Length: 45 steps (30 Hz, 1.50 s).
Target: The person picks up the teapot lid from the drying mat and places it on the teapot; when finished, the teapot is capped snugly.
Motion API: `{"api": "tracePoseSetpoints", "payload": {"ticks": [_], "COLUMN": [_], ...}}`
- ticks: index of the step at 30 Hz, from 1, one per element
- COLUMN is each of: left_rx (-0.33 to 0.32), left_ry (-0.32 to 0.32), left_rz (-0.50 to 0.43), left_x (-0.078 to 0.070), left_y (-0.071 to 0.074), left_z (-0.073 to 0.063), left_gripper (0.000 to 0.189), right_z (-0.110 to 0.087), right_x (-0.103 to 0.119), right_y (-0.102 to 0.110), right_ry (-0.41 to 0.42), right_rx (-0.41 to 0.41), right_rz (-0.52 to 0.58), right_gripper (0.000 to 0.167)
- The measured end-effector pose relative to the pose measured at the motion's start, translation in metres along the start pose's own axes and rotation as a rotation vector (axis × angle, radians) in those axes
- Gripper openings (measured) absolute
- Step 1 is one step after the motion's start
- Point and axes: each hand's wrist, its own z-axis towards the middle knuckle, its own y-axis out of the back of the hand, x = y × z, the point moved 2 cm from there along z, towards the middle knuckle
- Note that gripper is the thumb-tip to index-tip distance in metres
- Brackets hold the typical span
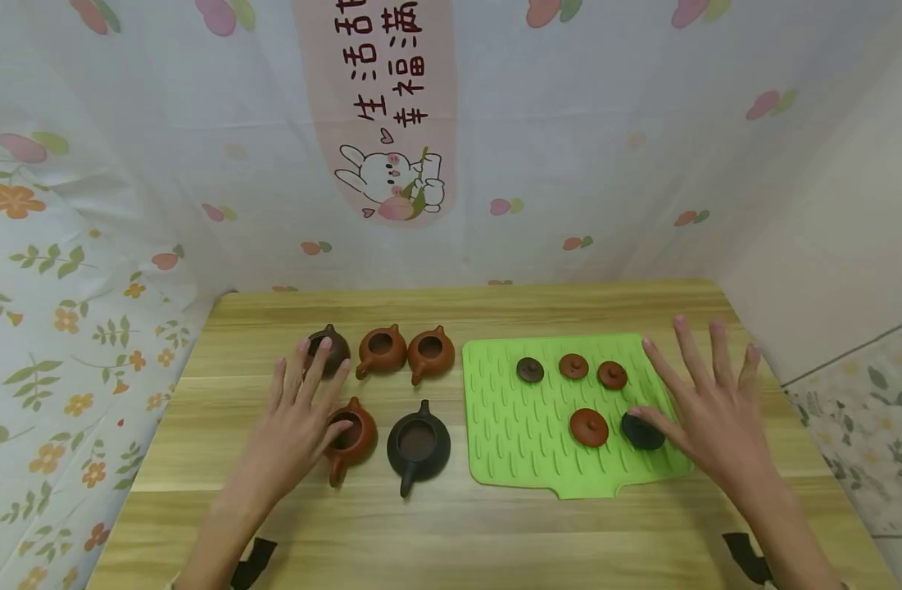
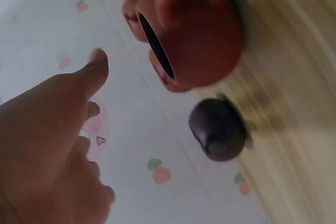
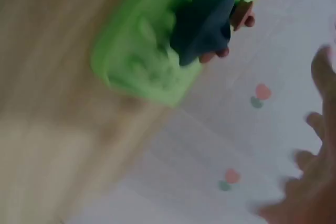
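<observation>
My left hand (image 1: 297, 430) is held with fingers spread over the left-hand teapots, gripping nothing. Beneath its fingertips is a small dark brown lidless teapot (image 1: 340, 347); near the thumb stands a larger reddish-brown teapot (image 1: 366, 433), partly hidden by the hand. A black teapot (image 1: 441, 449) is to the right of that one. Two small reddish-brown teapots (image 1: 393, 354) stand in the back row. Spread wide and holding nothing, my right hand (image 1: 719, 414) hovers at the right edge of a green mat (image 1: 495, 442). Its thumb overlaps a black lid (image 1: 645, 434) in the head view.
On the mat also lie a larger red-brown lid (image 1: 589, 428), two small red-brown lids (image 1: 573, 366) and a dark brown lid (image 1: 530, 370). The wooden table (image 1: 451, 541) meets a patterned curtain (image 1: 568, 164) at the back. Patterned cloth (image 1: 67, 328) hangs at left.
</observation>
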Motion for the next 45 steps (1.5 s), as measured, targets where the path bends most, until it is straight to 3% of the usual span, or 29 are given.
{"api": "tracePoseSetpoints", "payload": {"ticks": [3,6,10,13,17,20,24,28,32,34,37,40,45], "left_rx": [-0.036,-0.116,-0.200,-0.167,-0.055,0.027,0.048,-0.003,0.004,-0.028,-0.086,-0.145,-0.185], "left_ry": [0.016,0.078,0.180,0.270,0.413,0.469,0.480,0.439,0.390,0.371,0.356,0.359,0.394], "left_rz": [-0.035,-0.112,-0.251,-0.325,-0.386,-0.398,-0.385,-0.343,-0.305,-0.289,-0.287,-0.295,-0.307], "left_x": [-0.021,-0.048,-0.080,-0.094,-0.101,-0.104,-0.110,-0.114,-0.118,-0.120,-0.122,-0.123,-0.126], "left_y": [0.001,-0.002,-0.013,-0.030,-0.056,-0.074,-0.088,-0.090,-0.079,-0.083,-0.079,-0.083,-0.081], "left_z": [0.002,0.000,-0.010,-0.023,-0.043,-0.054,-0.061,-0.060,-0.049,-0.047,-0.042,-0.042,-0.040], "left_gripper": [0.070,0.061,0.053,0.047,0.036,0.035,0.039,0.037,0.033,0.035,0.032,0.032,0.031], "right_z": [-0.015,-0.032,-0.050,-0.056,-0.059,-0.060,-0.060,-0.059,-0.057,-0.055,-0.055,-0.053,-0.037], "right_x": [-0.004,-0.008,-0.012,-0.014,-0.015,-0.015,-0.015,-0.012,-0.010,-0.010,-0.010,-0.007,0.008], "right_y": [-0.006,-0.015,-0.026,-0.032,-0.038,-0.039,-0.038,-0.038,-0.038,-0.039,-0.038,-0.034,-0.021], "right_ry": [-0.145,-0.306,-0.443,-0.488,-0.521,-0.549,-0.586,-0.605,-0.611,-0.620,-0.633,-0.646,-0.610], "right_rx": [0.143,0.219,0.242,0.235,0.273,0.315,0.362,0.394,0.384,0.376,0.345,0.276,0.173], "right_rz": [0.217,0.423,0.525,0.562,0.628,0.657,0.655,0.637,0.601,0.582,0.556,0.535,0.584], "right_gripper": [0.075,0.049,0.035,0.032,0.028,0.025,0.024,0.024,0.020,0.018,0.018,0.017,0.012]}}
